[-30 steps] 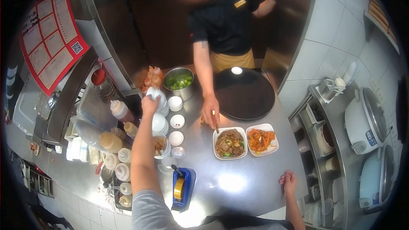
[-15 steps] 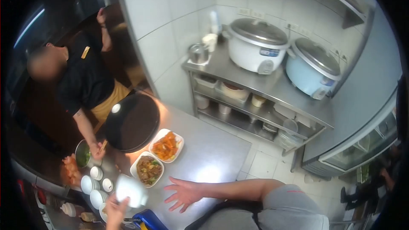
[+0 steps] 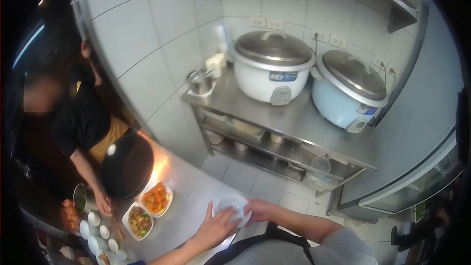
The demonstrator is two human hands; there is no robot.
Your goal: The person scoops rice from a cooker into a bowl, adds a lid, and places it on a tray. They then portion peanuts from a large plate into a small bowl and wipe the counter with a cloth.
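Observation:
A whitish bowl point(image 3: 226, 202) is over the steel counter's front edge. My right hand point(image 3: 258, 211) grips its right side. My left hand point(image 3: 219, 226) reaches over it from the lower left, thumb stretched out and fingers lying across its opening. To their left are two square white dishes, one with orange food point(image 3: 157, 199) and one with brown and green food point(image 3: 139, 222). Small white bowls point(image 3: 96, 245) and cups stand farther left.
Across the counter point(image 3: 184, 186), a person point(image 3: 81, 122) in a dark top reaches toward a metal pot point(image 3: 80, 197). Beside them is a round black tray point(image 3: 128, 167). Two rice cookers point(image 3: 272, 73) point(image 3: 346, 91) stand on a steel shelf unit point(image 3: 294, 122). A glass-door fridge point(image 3: 417, 181) is at right.
The whitish bowl has moved right with my left hand. My right hand, open before, has taken hold of it. My left hand's fingers now lie across it. The view has shifted right.

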